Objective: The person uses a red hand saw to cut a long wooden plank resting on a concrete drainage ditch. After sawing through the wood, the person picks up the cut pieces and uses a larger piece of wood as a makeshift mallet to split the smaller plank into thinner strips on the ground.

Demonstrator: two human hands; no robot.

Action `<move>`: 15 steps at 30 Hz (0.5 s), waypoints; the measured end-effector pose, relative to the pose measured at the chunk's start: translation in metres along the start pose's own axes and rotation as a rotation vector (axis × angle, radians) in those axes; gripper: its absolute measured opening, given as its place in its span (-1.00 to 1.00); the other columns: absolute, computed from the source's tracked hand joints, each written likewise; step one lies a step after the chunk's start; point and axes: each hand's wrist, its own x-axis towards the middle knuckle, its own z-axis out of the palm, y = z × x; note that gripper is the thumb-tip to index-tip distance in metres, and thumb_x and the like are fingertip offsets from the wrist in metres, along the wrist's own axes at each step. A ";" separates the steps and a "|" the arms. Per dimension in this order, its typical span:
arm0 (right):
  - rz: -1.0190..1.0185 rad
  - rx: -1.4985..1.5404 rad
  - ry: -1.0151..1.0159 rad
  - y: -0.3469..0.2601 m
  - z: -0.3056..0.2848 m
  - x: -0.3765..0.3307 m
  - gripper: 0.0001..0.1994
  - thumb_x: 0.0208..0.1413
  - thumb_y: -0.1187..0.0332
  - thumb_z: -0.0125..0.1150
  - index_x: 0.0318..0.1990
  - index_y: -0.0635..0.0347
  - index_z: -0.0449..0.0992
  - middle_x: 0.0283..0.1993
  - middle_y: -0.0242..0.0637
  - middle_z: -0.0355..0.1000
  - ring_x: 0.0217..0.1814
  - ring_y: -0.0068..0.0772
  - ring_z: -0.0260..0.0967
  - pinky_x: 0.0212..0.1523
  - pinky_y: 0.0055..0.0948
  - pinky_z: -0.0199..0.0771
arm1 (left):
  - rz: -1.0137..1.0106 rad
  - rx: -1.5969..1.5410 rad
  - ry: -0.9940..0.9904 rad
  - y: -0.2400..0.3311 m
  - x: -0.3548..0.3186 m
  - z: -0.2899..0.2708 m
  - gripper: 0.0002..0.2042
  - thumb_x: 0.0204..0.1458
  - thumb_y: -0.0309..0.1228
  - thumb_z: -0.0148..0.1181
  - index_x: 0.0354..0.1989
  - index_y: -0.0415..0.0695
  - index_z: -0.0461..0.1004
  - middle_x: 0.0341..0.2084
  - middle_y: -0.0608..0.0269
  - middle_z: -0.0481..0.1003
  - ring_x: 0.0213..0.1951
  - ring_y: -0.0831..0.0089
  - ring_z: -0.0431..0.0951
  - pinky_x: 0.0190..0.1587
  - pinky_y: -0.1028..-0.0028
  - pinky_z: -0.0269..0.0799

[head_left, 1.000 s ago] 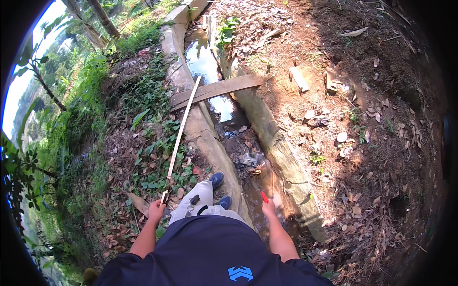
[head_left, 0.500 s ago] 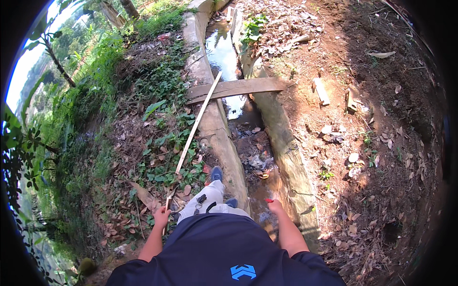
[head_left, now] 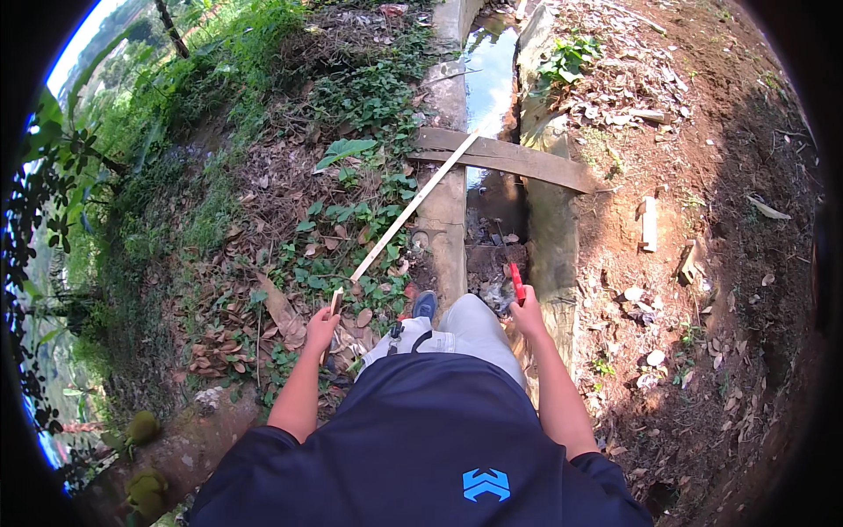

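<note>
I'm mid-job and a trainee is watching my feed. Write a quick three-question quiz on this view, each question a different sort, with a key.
1. Which hand holds the red object?
2. True or false: the brown plank lies across the water channel.
3. The pale wooden block lies:
A) left of the channel
B) in the channel's water
C) on the soil right of the channel

Key:
1. The right hand; the left hand holds a narrow piece of wood.
2. True.
3. C
</note>
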 end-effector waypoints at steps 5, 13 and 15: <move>-0.524 -0.251 0.042 -0.075 0.016 0.084 -0.65 0.12 0.50 -0.02 0.09 0.23 0.25 -0.04 0.10 0.41 0.08 0.21 0.35 0.06 0.00 0.32 | 0.005 -0.135 0.037 -0.006 0.033 0.013 -0.66 0.07 -0.30 0.32 0.02 -0.11 0.55 -0.35 0.21 0.61 -0.32 0.45 0.57 -0.19 0.40 0.47; -0.590 -0.392 -0.214 -0.168 0.071 0.275 -0.56 0.00 0.63 -0.02 0.11 0.35 0.22 0.00 0.10 0.28 0.12 0.15 0.24 0.11 -0.01 0.23 | -0.261 -0.091 0.074 0.055 0.040 0.021 -0.78 0.13 -0.43 0.26 -0.08 -0.24 0.53 -0.40 0.38 0.56 -0.36 0.66 0.48 -0.23 0.55 0.39; -0.602 -0.419 -0.218 -0.168 0.103 0.335 -0.50 -0.08 0.66 0.05 0.11 0.32 0.22 0.01 0.06 0.27 0.13 0.13 0.24 0.13 0.01 0.23 | -0.310 -0.202 0.124 0.077 0.042 0.028 -0.80 0.13 -0.43 0.26 -0.10 -0.22 0.53 -0.48 0.43 0.50 -0.42 0.66 0.42 -0.30 0.54 0.35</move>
